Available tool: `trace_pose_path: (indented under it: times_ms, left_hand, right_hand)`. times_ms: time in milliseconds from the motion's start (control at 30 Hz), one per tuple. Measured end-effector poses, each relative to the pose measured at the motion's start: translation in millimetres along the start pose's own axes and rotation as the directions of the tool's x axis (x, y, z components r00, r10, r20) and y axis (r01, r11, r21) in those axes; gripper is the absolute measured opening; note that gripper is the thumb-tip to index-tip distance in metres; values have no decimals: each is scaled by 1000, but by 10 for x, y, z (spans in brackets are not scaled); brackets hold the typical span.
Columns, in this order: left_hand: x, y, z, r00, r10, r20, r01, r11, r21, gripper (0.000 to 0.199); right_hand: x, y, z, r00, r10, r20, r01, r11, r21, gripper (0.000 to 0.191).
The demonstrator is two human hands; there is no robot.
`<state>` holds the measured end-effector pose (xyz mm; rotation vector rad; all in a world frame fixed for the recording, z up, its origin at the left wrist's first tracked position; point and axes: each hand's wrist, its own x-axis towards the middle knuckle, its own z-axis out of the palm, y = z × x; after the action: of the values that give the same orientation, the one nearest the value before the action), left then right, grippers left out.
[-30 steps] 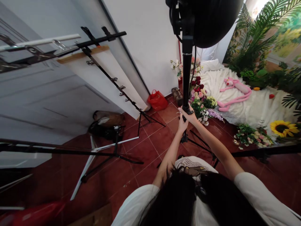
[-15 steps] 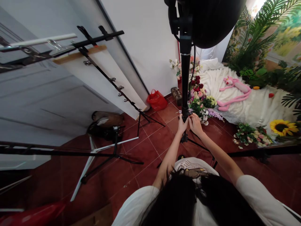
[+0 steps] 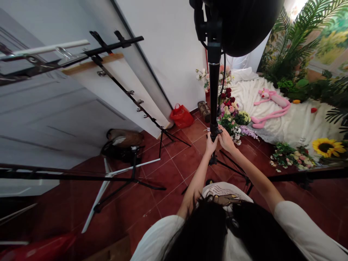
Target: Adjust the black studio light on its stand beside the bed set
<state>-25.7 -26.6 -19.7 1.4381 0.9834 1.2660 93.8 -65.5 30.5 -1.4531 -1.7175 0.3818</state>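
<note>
A black light stand (image 3: 214,83) rises upright in front of me, with a large black lamp head (image 3: 241,25) on top and a cable hanging beside its pole. My left hand (image 3: 211,144) is closed around the pole just under a black locking collar (image 3: 214,129). At the collar's right side, my right hand (image 3: 227,141) has its fingers on the small tightening knob (image 3: 219,131). Those fingers look straighter than a full grip, and the fingertips are partly hidden. The stand's legs (image 3: 231,166) spread over the floor below my hands.
To the left stand a clamp-hung white backdrop board (image 3: 130,76), black stands and a white tripod leg (image 3: 94,206). A red bag (image 3: 181,116) sits by the wall. Rightward are artificial flowers (image 3: 230,108), a white plush cloth (image 3: 299,119), a pink plush toy (image 3: 274,99) and a sunflower (image 3: 327,146).
My right hand has shifted slightly up at the knob, its fingers now straighter. My left hand keeps its place on the pole, and the lamp head has barely moved.
</note>
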Motion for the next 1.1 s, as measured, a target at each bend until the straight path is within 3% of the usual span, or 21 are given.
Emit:
trace_pose_path:
  times_ms: [200,333,467,667,767,867,1100]
  left_hand:
    - [-9,44,-11,1000,-8,13,7,1000,26,57]
    - [-19,58,-13,1000,-7,4,7,1000,25,56]
    - [-22,18,-14,1000,-20,16,19,999,27,51]
    - [-2,-31,-14,999,-22,40,21,1000,15,40]
    - [8,-35,-11,999,-32,44,31,999,22,35]
    - [16,-33,-8,999,-20,42,19,1000,24,35]
    - [17,-16,-16,998,-47,49,44,997,56,32]
  right_hand:
    - [-406,119,114,1000,17,-25,-18,999,-32,57]
    - [-511,179,148,1000,28,1,-28,998,-49,58]
    - [-413,200,163,1000,-6,-17,6,999,-52,58]
    - [-28,197,155,998,-44,-46,43,999,-28,52]
    - [161,223,100,998,1,-64,4,997,74,48]
    - [285,268,33,994,107,-6,-102,963,248,43]
    - [391,302,5,962,266,57,-240,730,640,37]
